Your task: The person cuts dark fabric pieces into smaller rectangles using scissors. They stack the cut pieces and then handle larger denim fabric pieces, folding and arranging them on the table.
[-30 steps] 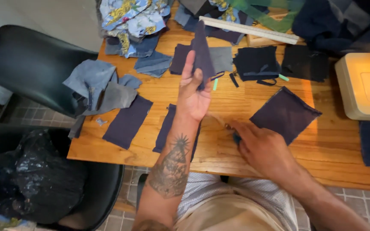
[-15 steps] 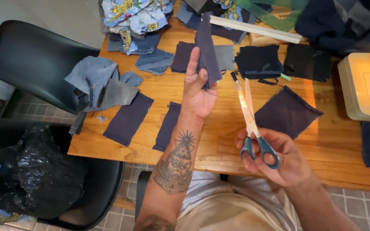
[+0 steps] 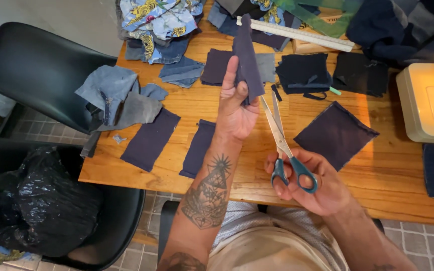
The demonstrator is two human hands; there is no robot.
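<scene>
The left hand point(image 3: 234, 108) was raised above the wooden surface point(image 3: 377, 170), its grip clamped on a narrow strip of dark navy cloth point(image 3: 247, 55) that stood upright between thumb and fingers, well clear of the wood. The right hand point(image 3: 310, 183) sat lower and nearer the body, its grip closed through the teal handles of a pair of scissors point(image 3: 282, 145). The blades were slightly parted and pointed up toward the lower edge of the strip, their tips just beside it; whether they touched the cloth could not be told.

On the surface lay more cut navy pieces: one rectangle point(image 3: 150, 139) to the left, another point(image 3: 197, 148) partly hidden behind the left forearm, and a larger square piece point(image 3: 335, 134) to the right of the scissors. A heap of grey and blue denim scraps point(image 3: 116, 98) hung over the left edge, next to a black chair point(image 3: 36, 70). Farther back sat folded dark cloth point(image 3: 305, 73), a pale long ruler point(image 3: 297, 34) and a floral patterned fabric point(image 3: 156, 17). A cream sewing machine point(image 3: 428, 100) stood at the right side, and a black plastic bag point(image 3: 36, 206) rested on a second chair at lower left.
</scene>
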